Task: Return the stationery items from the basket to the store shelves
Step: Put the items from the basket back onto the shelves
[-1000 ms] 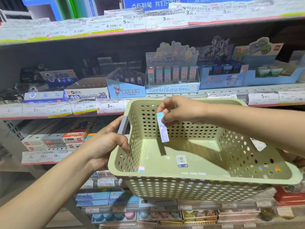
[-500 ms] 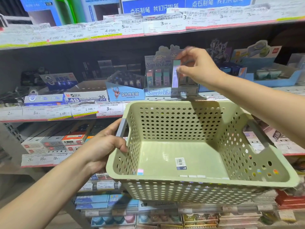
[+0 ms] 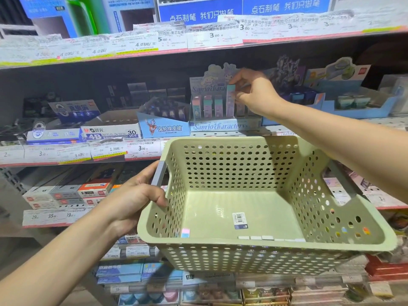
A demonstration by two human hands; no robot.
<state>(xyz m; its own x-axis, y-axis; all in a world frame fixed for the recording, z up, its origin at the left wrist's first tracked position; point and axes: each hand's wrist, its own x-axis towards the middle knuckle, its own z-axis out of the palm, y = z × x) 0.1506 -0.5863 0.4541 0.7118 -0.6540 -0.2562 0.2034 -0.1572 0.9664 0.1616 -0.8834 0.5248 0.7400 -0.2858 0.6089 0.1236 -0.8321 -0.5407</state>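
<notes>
right hand (image 3: 254, 93), pinching the slim eraser (image 3: 230, 100), had carried it up from the basket (image 3: 254, 245) into the sanrio display box (image 3: 223, 127); left hand (image 3: 134, 199) gripped the basket's handle; few items remained.

Store shelving fills the view, tier above tier, each shelf edge (image 3: 141, 160) lined with a strip of white price labels (image 3: 212, 36) trimmed in red and yellow. Blue signboards with white Chinese lettering (image 3: 242, 9) stand across the top, and the recess under the upper shelf lies in dim shadow. At the left a grey slotted upright (image 3: 13, 180) carries the lower shelves, which hold rows of small boxed goods (image 3: 66, 195).
</notes>
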